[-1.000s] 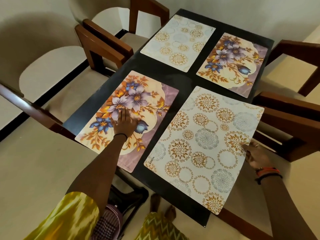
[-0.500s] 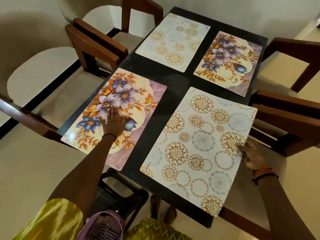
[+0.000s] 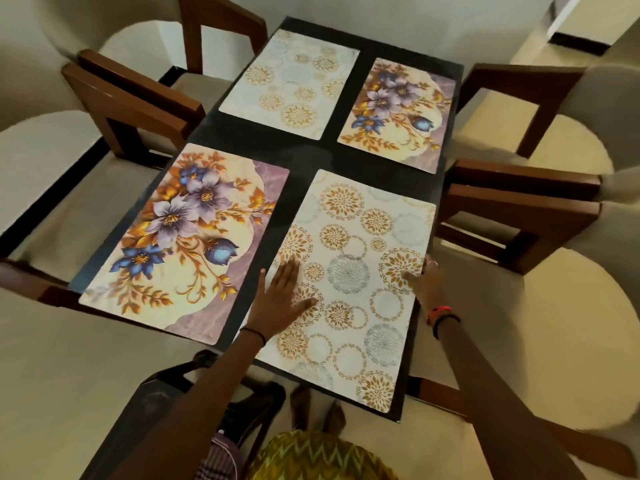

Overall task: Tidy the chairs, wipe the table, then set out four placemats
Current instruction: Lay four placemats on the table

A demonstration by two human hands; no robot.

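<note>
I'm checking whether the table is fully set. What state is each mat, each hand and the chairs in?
Near circle mat: flat, near end overhanging the table edge, both hands on it.
Near flower mat: flat, untouched.
Far circle mat: flat, untouched.
Far flower mat: flat, untouched.
Left hand: open, palm down.
Right hand: at the mat's right edge.
Chairs: pushed in.

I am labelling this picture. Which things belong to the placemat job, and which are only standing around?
Job: four placemats, two floral and two circle-patterned; black table; left hand; right hand.

Around: wooden chairs; dark stool.
</note>
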